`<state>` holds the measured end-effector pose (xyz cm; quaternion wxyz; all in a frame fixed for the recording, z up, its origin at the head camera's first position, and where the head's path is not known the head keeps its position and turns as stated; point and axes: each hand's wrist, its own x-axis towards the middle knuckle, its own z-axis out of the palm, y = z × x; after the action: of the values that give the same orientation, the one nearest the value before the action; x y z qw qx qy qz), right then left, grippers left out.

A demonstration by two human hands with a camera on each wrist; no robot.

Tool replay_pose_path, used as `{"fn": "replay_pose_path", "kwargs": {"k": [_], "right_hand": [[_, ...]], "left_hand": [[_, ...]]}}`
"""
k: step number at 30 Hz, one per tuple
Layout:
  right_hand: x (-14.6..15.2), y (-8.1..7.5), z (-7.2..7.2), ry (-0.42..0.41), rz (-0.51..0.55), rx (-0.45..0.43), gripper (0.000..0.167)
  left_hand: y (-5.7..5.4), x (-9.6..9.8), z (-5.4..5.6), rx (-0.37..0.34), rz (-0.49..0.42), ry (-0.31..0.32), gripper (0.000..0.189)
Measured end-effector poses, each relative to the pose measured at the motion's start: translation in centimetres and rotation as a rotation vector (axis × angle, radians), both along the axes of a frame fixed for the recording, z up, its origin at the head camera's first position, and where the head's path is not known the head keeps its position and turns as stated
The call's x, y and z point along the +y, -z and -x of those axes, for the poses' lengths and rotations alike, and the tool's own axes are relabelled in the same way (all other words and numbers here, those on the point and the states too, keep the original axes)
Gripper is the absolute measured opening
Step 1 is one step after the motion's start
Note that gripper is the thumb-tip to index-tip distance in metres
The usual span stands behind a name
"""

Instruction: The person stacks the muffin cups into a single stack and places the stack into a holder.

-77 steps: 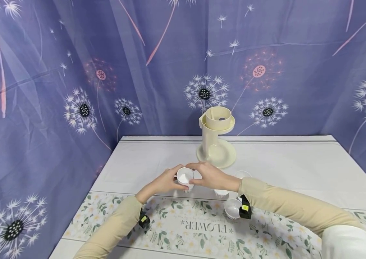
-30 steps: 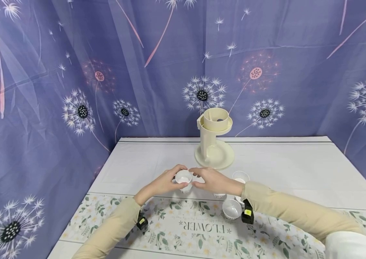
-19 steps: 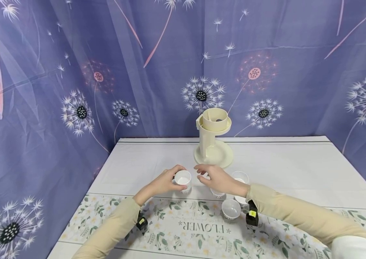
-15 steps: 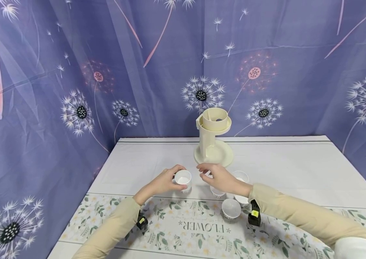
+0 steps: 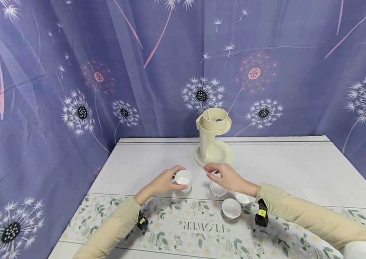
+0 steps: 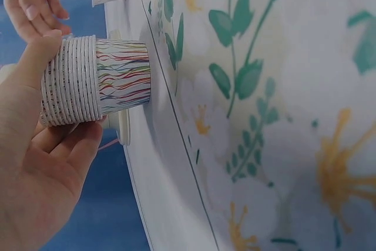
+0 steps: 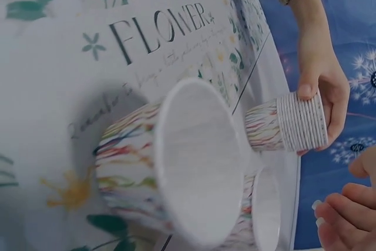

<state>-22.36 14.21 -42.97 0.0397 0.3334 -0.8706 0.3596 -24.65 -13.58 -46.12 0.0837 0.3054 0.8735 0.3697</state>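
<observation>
Left of the counter's (image 5: 150, 154) middle, the left hand (image 5: 163, 182) grips a nested stack of striped white paper cups (image 5: 183, 178), held upright beside the floral band. To its right, farther back, rises a cream plastic stand (image 5: 207, 142) with a round base. Next, the right hand (image 5: 229, 178) hovers, fingers loosely bent and holding nothing, near several single striped white cups (image 5: 231, 208) standing mouth-up.
</observation>
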Motion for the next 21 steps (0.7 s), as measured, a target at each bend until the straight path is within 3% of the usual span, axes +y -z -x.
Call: {"fn": "replay_pose_path", "kwargs": {"k": [6,14,21], "right_hand": [[1.3,0.4,-0.1,-0.052,-0.040,0.011,0.037],[2.4,1.0,-0.3,-0.061,-0.136,-0.090,0.058],[2.6,1.1,-0.6,-0.080,-0.220,-0.110,0.061]], "left_hand": [[0.0,0.0,0.1,-0.005,-0.017,0.001,0.058],[0.2,0.0,-0.1,-0.007,-0.035,0.004,0.058],[0.3,0.0,0.1,-0.014,-0.032,0.004,0.059]]}}
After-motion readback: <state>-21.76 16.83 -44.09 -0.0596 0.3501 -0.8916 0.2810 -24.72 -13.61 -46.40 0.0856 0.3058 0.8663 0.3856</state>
